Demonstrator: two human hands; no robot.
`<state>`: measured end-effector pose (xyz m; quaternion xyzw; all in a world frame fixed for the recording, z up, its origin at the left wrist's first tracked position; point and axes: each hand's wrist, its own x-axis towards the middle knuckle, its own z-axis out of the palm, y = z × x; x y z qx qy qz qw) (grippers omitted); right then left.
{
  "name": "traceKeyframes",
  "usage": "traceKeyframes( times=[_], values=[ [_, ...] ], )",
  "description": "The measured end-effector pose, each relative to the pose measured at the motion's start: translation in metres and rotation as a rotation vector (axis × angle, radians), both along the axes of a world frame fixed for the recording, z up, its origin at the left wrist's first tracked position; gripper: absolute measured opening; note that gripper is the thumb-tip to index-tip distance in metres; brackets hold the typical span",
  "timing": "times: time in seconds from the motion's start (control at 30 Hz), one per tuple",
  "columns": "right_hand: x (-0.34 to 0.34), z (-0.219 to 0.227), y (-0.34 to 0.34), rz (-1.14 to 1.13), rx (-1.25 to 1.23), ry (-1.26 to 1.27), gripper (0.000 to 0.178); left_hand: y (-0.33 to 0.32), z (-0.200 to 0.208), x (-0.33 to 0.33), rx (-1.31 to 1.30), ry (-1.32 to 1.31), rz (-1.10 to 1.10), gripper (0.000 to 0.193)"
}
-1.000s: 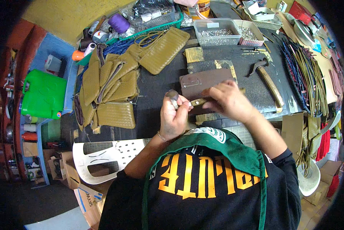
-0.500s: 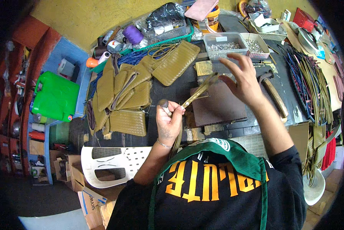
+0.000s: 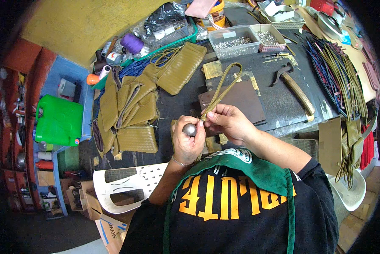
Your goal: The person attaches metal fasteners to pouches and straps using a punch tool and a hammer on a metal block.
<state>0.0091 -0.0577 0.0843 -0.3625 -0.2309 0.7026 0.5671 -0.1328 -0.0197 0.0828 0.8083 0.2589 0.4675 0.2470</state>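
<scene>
A narrow olive strap stands up from between my hands, bent into a long loop over the table. My left hand is closed round the strap's lower part and also grips a metal tool with a rounded, knob-like end. The rest of that tool is hidden in the fist. My right hand pinches the strap just beside the left fingers. Behind the loop lies a flat dark brown slab. A hammer with a wooden handle rests to the right of it.
Olive woven pouches are piled on the left of the black table. Small metal parts fill a clear plastic box and a checked basket at the back. Bundled straps lie at right; a white chair stands at the near left.
My right hand, open and spread over the slab before, has come down toward my left hand and now pinches the strap. The loop has swung upright. The view has shifted slightly.
</scene>
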Motion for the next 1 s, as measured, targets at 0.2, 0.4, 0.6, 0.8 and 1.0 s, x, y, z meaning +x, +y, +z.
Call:
traceKeyframes(
  times=[0.2,0.4,0.6,0.8,1.0],
  values=[
    [0.009,-0.009,-0.001,0.019,0.069,0.021,0.016,-0.002,0.006,0.009,0.125,0.099,0.056,0.019],
    [0.023,-0.001,-0.013,-0.002,0.236,-0.058,0.017,-0.009,0.014,0.032,-0.269,-0.275,-0.138,0.023],
    [0.077,0.027,-0.025,-0.106,0.822,-1.169,0.056,0.018,0.066,0.071,-1.116,-0.58,-0.652,0.018],
    [0.124,0.041,-0.112,0.058,0.354,-1.132,0.049,-0.029,0.082,0.14,-0.486,0.316,-0.611,0.005],
    [0.189,0.03,-0.255,-0.852,0.325,-0.978,0.038,0.032,0.052,0.171,-0.574,0.12,-0.257,0.013]
  ],
)
